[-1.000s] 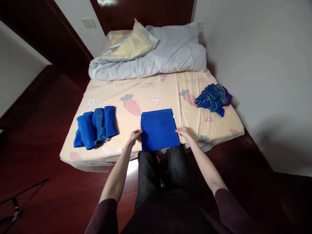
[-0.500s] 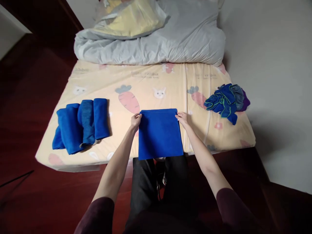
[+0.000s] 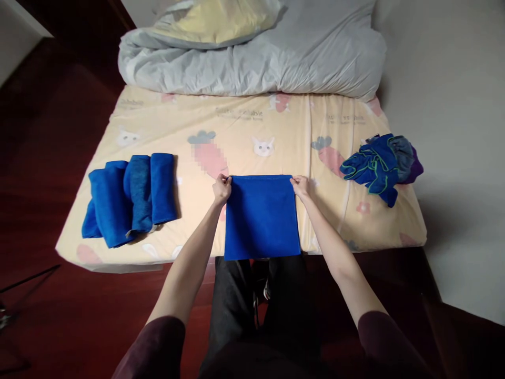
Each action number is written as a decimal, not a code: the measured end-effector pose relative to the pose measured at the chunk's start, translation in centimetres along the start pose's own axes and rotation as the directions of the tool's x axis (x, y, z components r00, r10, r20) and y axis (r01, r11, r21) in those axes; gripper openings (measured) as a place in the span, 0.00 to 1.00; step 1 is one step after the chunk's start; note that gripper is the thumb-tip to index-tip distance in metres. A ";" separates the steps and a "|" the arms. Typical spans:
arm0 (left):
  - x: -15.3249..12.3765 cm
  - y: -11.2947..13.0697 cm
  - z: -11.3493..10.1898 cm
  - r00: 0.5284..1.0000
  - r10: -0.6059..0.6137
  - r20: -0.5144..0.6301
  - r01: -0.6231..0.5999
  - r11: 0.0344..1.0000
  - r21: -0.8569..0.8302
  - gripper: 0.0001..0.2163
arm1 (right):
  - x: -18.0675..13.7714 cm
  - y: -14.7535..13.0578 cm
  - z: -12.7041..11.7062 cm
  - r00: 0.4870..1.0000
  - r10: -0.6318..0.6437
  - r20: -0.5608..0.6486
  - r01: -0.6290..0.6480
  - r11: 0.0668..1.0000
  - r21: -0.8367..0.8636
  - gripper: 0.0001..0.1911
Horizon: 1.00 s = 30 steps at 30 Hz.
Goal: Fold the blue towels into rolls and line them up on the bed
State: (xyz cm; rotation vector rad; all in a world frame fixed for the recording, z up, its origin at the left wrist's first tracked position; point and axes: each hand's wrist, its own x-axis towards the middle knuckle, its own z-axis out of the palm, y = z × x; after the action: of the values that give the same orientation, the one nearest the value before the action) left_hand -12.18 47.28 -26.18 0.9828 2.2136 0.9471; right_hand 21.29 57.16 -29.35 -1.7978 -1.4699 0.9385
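A blue towel [image 3: 262, 218], folded to a near-square, lies flat at the front edge of the bed, its near side reaching to the mattress edge. My left hand [image 3: 223, 188] pinches its far left corner. At the far right corner, my right hand [image 3: 300, 186] grips it the same way between thumb and fingers. Several rolled blue towels [image 3: 163, 188] rest side by side to the left. Over on the right sits a crumpled heap of blue cloths [image 3: 381, 163] with green edging, a purple piece among them.
The bed [image 3: 165, 126] has a cream sheet printed with carrots and rabbits. A grey quilt [image 3: 315, 58] is bunched across its far end, with a yellow pillow or cloth [image 3: 224, 21] on top. A wall [image 3: 453, 158] stands at the right; dark red floor [image 3: 35, 210] lies left.
Both hands still hold the towel's far corners. Its far edge looks straighter, and the two layers seen there before now line up. The view has shifted slightly.
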 end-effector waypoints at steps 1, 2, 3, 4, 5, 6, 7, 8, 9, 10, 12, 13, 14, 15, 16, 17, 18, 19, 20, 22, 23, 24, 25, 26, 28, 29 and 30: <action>0.1 0.1 0.0 1.000 0.009 0.005 -0.009 1.000 0.009 0.05 | 0.2 -0.2 0.0 1.000 -0.001 -0.007 0.001 1.000 -0.019 0.05; 0.3 0.3 0.0 1.000 0.015 0.011 -0.015 1.000 0.015 0.05 | 0.5 -0.4 0.1 1.000 0.000 -0.014 -0.001 0.999 -0.036 0.05; 0.4 0.4 0.0 1.000 0.020 0.016 -0.020 1.000 0.019 0.05 | 0.8 -0.6 0.1 1.000 0.001 -0.021 -0.002 0.999 -0.052 0.04; 0.5 0.6 0.0 1.000 0.025 0.016 -0.025 0.999 0.023 0.05 | 1.0 -0.9 0.1 1.000 0.000 -0.028 -0.002 0.998 -0.071 0.04; 0.7 0.7 0.0 1.000 0.027 0.014 -0.027 0.999 0.027 0.05 | 1.2 -1.2 0.2 0.999 -0.001 -0.035 -0.003 0.995 -0.096 0.04; 0.8 0.8 0.0 1.000 0.029 0.010 -0.030 0.999 0.033 0.06 | 1.4 -1.5 0.2 0.999 0.000 -0.043 -0.006 0.992 -0.128 0.04; 0.9 1.0 0.1 0.999 0.033 0.008 -0.033 0.999 0.040 0.06 | 1.6 -1.8 0.2 0.999 0.002 -0.047 -0.010 0.987 -0.163 0.04; 1.0 1.1 0.1 0.999 0.037 0.009 -0.038 0.998 0.052 0.06 | 1.7 -2.1 0.2 0.999 0.005 -0.048 -0.015 0.980 -0.198 0.04; 1.1 1.2 0.1 0.999 0.044 0.011 -0.044 0.997 0.070 0.06 | 1.7 -2.3 0.2 0.999 0.010 -0.043 -0.019 0.974 -0.227 0.04; 1.1 1.3 0.2 0.998 0.058 0.014 -0.059 0.994 0.094 0.05 | 1.8 -2.4 0.3 0.999 0.012 -0.031 -0.019 0.969 -0.248 0.04; 1.4 1.3 0.2 0.993 0.117 0.027 -0.119 0.981 0.153 0.04 | 1.8 -2.6 0.3 1.000 -0.013 0.010 0.015 0.965 -0.261 0.04; 1.6 1.3 0.2 0.987 0.155 0.040 -0.160 0.970 0.182 0.03 | 1.8 -2.6 0.3 0.998 -0.044 0.034 0.051 0.965 -0.259 0.04; 1.9 1.3 0.1 0.979 0.196 0.059 -0.204 0.957 0.205 0.03 | 1.9 -2.6 0.3 0.995 -0.083 0.057 0.095 0.962 -0.255 0.04; 2.3 1.2 0.0 0.968 0.235 0.090 -0.250 0.943 0.220 0.04 | 1.9 -2.6 0.2 0.989 -0.123 0.078 0.139 0.957 -0.254 0.04; 2.8 1.1 -0.1 0.954 0.269 0.135 -0.294 0.928 0.229 0.05 | 2.0 -2.6 0.2 0.983 -0.157 0.098 0.177 0.950 -0.257 0.04; 3.3 1.0 -0.2 0.935 0.297 0.192 -0.337 0.912 0.235 0.06 | 2.1 -2.7 0.2 0.977 -0.178 0.118 0.204 0.943 -0.265 0.05; 3.9 0.9 -0.4 0.913 0.314 0.258 -0.376 0.894 0.243 0.07 | 2.2 -2.7 0.1 0.973 -0.181 0.140 0.215 0.937 -0.277 0.07; 4.5 0.9 -0.7 0.889 0.321 0.326 -0.410 0.877 0.253 0.07 | 2.4 -2.8 0.1 0.972 -0.166 0.168 0.210 0.933 -0.291 0.09; 5.1 0.9 -0.9 0.867 0.318 0.384 -0.434 0.861 0.267 0.06 | 2.6 -2.9 0.0 0.970 -0.135 0.202 0.194 0.931 -0.309 0.09; 6.4 1.0 -1.5 0.847 0.303 0.437 -0.454 0.840 0.296 0.03 | 3.3 -3.3 -0.1 0.961 -0.065 0.267 0.159 0.925 -0.345 0.07; 7.0 1.2 -1.7 0.852 0.309 0.423 -0.453 0.840 0.300 0.02 | 3.7 -3.6 -0.1 0.959 -0.051 0.280 0.153 0.922 -0.356 0.05; 7.6 1.4 -1.8 0.866 0.327 0.380 -0.448 0.844 0.295 0.02 | 4.1 -3.8 -0.1 0.960 -0.057 0.273 0.156 0.921 -0.358 0.03; 8.1 1.7 -1.9 0.881 0.353 0.315 -0.442 0.852 0.282 0.03 | 4.5 -4.0 -0.1 0.965 -0.083 0.247 0.170 0.920 -0.353 0.02; 8.6 2.1 -1.8 0.894 0.378 0.242 -0.436 0.859 0.269 0.04 | 4.9 -4.3 0.1 0.970 -0.122 0.208 0.189 0.920 -0.345 0.02; 9.1 2.8 -1.3 0.908 0.399 0.128 -0.419 0.868 0.267 0.05 | 5.5 -4.6 0.6 0.973 -0.188 0.136 0.224 0.916 -0.334 0.04; 9.1 3.2 -0.9 0.914 0.392 0.105 -0.405 0.869 0.284 0.05 | 5.7 -4.7 0.9 0.973 -0.201 0.117 0.229 0.913 -0.338 0.05; 8.9 3.4 -0.5 0.922 0.375 0.099 -0.387 0.870 0.306 0.06 | 5.7 -4.7 1.3 0.974 -0.200 0.107 0.225 0.910 -0.348 0.06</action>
State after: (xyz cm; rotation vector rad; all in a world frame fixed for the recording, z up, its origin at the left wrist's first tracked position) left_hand -16.37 55.79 -24.88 1.6223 2.2269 0.7270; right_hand 18.40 63.70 -26.96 -1.8151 -1.9384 0.6582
